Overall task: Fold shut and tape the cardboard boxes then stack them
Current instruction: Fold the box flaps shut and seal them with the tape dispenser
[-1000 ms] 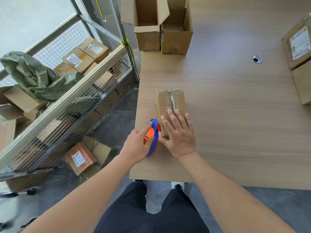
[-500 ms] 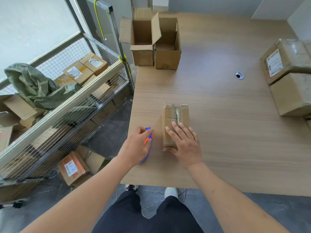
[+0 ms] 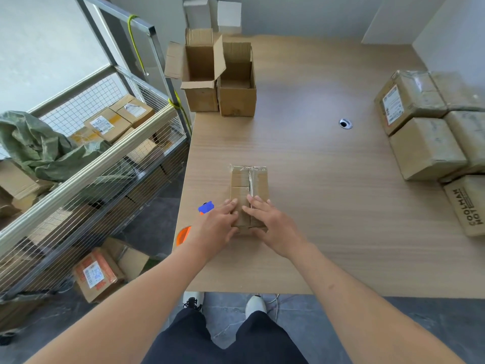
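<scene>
At the far left, a wire-mesh metal cart [image 3: 110, 164] stands beside the table, holding a crumpled green sack [image 3: 39, 145] and several labelled parcels [image 3: 110, 122]. More parcels lie on the dark floor beneath it, one with an orange label [image 3: 94, 274].

A light wooden table [image 3: 328, 219] fills the middle and right of the view. On its near left edge lies a blue and orange tape dispenser [image 3: 206, 208], partly hidden behind the left forearm.

Just right of it sits a small cardboard box [image 3: 249, 185], long and narrow, its length running away from the person. Its top flaps are folded shut, and a strip of clear, wrinkled tape runs along the centre seam and over the far edge. The cardboard is plain brown and slightly creased.

The left hand [image 3: 217, 224] rests on the near left part of the box, fingers extended across the top and thumb curved down at the near end. The right hand [image 3: 273, 224] mirrors it on the near right part, fingers spread flat on the top, thumb at the near end. Whether either hand grips the box or merely presses on it cannot be told.

At the far left corner of the table stand 2 open boxes [image 3: 223, 85], side by side with their flaps raised. A small round metal grommet [image 3: 345, 124] sits in the tabletop further right. At the right edge, a stack of taped boxes [image 3: 430, 132] is piled together, with one box printed with dark lettering [image 3: 469, 208] nearest.
</scene>
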The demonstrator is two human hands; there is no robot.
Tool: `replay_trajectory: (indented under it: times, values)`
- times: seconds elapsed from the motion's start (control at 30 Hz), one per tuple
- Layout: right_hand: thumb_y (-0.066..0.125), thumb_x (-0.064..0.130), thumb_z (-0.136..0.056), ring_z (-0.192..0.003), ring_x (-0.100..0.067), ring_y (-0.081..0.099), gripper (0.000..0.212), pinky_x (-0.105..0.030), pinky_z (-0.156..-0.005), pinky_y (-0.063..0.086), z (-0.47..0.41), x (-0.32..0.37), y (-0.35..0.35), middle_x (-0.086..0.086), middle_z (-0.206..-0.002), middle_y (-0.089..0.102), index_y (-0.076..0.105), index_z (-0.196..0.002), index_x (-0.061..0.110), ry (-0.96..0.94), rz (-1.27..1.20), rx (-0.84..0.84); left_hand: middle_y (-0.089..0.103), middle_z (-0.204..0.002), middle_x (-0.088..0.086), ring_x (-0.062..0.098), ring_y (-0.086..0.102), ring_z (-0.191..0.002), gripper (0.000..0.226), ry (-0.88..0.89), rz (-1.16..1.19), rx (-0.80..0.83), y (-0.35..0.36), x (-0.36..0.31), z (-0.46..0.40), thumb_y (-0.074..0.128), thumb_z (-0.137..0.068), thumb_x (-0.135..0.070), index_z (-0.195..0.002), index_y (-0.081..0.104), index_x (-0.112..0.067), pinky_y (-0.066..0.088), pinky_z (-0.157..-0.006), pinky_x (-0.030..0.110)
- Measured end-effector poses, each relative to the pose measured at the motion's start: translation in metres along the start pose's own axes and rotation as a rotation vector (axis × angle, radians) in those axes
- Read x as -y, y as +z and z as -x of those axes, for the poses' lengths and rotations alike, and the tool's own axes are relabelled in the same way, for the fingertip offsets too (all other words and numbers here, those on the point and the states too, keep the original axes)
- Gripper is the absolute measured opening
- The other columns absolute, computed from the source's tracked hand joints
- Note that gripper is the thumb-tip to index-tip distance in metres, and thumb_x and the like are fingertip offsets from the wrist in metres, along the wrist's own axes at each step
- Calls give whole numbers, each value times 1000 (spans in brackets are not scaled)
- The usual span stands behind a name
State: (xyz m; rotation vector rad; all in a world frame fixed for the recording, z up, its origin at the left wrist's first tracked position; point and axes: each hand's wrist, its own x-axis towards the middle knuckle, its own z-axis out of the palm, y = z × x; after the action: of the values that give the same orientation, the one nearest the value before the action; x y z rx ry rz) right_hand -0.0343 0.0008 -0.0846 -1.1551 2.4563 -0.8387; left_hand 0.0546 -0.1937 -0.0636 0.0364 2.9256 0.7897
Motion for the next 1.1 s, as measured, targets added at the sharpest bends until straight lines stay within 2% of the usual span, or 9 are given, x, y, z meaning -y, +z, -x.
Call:
replay_trajectory:
  times: [0.1, 0.17, 0.27, 0.53, 0.6, 0.7, 0.83, 1.0, 1.1]
  values:
    - [71, 3, -91, -146, -25, 42, 43, -42, -123, 31, 6, 1, 8, -5, -155, 47, 69, -133, 15, -61, 30, -120, 34, -163, 11, 26, 29, -153, 37, -15, 8, 8, 0, -2, 0, 65, -99, -10, -134, 62, 0, 26, -124, 37]
    - [75, -7, -85, -133, -33, 57, 44, -51, -110, 47, 11, 1, 19, -14, -144, 58, 75, -123, 14, -135, 128, -277, 34, -162, 13, 28, 29, -153, 35, -11, 9, -8, 2, -4, 2, 62, -99, -6, -134, 62, 2, 25, -125, 36]
    - [76, -15, -80, -125, -36, 63, 50, -52, -99, 55, 15, 2, 28, -17, -138, 63, 76, -121, 14, -199, 225, -403, 42, -156, 19, 35, 37, -148, 31, 3, 7, -64, 6, -7, 7, 64, -96, 2, -126, 66, 7, 31, -123, 40]
    - [56, -20, -88, -138, -32, 52, 58, -49, -109, 49, 24, -1, -2, -14, -150, 53, 63, -138, 8, -151, 147, -169, 53, -146, 23, 43, 49, -137, 30, 36, 33, -120, 8, -7, 10, 74, -85, 12, -115, 71, 9, 42, -114, 53]
    - [68, -8, -88, -130, -32, 59, 51, -49, -93, 59, 28, 3, -8, -14, -144, 58, 66, -135, 11, -68, 172, -190, 54, -146, 22, 42, 49, -137, 31, 28, 30, -129, 10, -7, 9, 75, -84, 12, -114, 72, 9, 40, -114, 51]
    - [88, 15, -75, -96, -33, 67, 42, -47, -63, 61, 31, 7, -7, -10, -107, 69, 75, -115, 12, 69, 201, -302, 53, -146, 22, 42, 49, -138, 33, 14, 27, -126, 10, -7, 8, 75, -83, 12, -115, 71, 10, 35, -116, 48]
    - [78, 25, -87, -97, -34, 68, 44, -45, -80, 56, 33, 7, -7, -11, -103, 73, 70, -128, 14, 209, 51, -258, 49, -151, 18, 37, 45, -142, 34, -7, -7, -100, 10, -8, 6, 74, -86, 9, -120, 70, 8, 29, -119, 39]
    - [78, 24, -88, -99, -33, 68, 45, -43, -85, 53, 27, 16, -10, -11, -104, 74, 68, -132, 18, 312, 11, -196, 36, -161, 10, 26, 31, -152, 35, -33, -32, -49, 8, -10, 2, 65, -95, 1, -131, 65, 4, 18, -122, 23]
    - [72, 15, -91, -105, -33, 66, 41, -42, -87, 53, 25, 23, -7, -11, -112, 72, 65, -132, 18, 359, 74, -150, 34, -163, 8, 24, 28, -153, 35, -63, -25, -31, 8, -12, 1, 62, -97, 0, -132, 64, 3, 18, -123, 23]
